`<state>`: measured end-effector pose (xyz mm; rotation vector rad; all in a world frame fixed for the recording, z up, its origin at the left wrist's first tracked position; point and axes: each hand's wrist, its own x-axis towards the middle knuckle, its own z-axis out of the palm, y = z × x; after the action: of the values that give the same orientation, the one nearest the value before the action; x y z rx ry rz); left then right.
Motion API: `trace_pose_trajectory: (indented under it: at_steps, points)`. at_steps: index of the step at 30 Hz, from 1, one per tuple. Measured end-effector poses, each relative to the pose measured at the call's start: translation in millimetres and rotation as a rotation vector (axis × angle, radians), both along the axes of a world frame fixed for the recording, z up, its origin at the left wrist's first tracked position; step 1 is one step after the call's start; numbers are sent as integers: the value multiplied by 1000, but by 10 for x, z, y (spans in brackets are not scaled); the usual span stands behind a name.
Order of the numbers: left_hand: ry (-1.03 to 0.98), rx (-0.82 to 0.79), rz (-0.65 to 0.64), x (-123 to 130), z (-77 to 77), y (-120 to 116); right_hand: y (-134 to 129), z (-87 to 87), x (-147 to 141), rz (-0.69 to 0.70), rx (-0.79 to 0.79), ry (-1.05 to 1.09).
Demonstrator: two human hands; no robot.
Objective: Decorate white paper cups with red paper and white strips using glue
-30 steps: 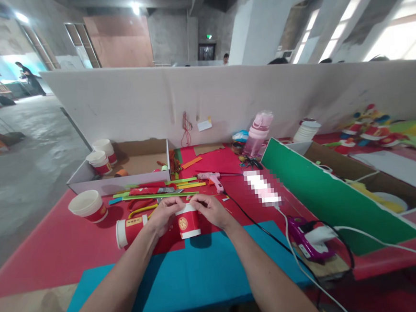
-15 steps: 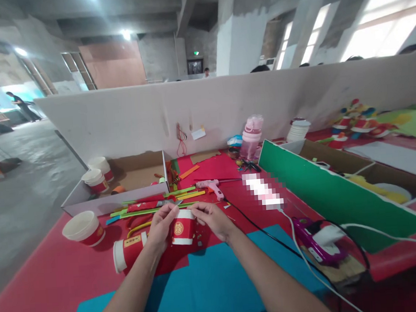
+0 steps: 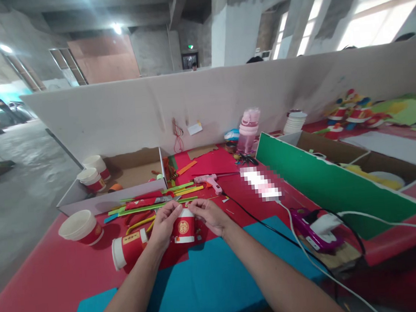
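Observation:
A small red and white paper cup (image 3: 184, 226) with a gold emblem is held between my two hands at the middle of the table. My left hand (image 3: 165, 223) has its fingers closed on the cup's left side near the upper edge. Pinched at the upper right edge of the same cup is my right hand (image 3: 210, 215). Left of my left hand a larger red and white cup (image 3: 133, 246) lies on its side. Behind my hands lie a pink glue gun (image 3: 210, 181), green and yellow strips (image 3: 143, 209) and yellow-handled pliers (image 3: 140, 225).
Stacked white cups (image 3: 82, 228) stand at the left, before a cardboard box (image 3: 112, 200). A green-sided box (image 3: 325, 185), a purple power socket (image 3: 317, 236) and cables are on the right. A pink bottle (image 3: 249, 131) stands by the white partition (image 3: 125, 114).
The camera view has shifted slightly. The held cup sits a little more upright, and my fingertips have come closer together over its upper edge.

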<state>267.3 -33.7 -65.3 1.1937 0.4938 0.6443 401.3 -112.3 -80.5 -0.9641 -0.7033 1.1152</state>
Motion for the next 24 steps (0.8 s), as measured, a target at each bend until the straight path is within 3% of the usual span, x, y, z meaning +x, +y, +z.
trace_pose_trajectory:
  at_steps: [15, 24]
  points:
    - [-110, -136, 6, -35, 39, 42, -112, 66, 162, 301, 85, 31]
    - [-140, -117, 12, -45, 12, 69, -110, 96, 161, 295, 95, 72]
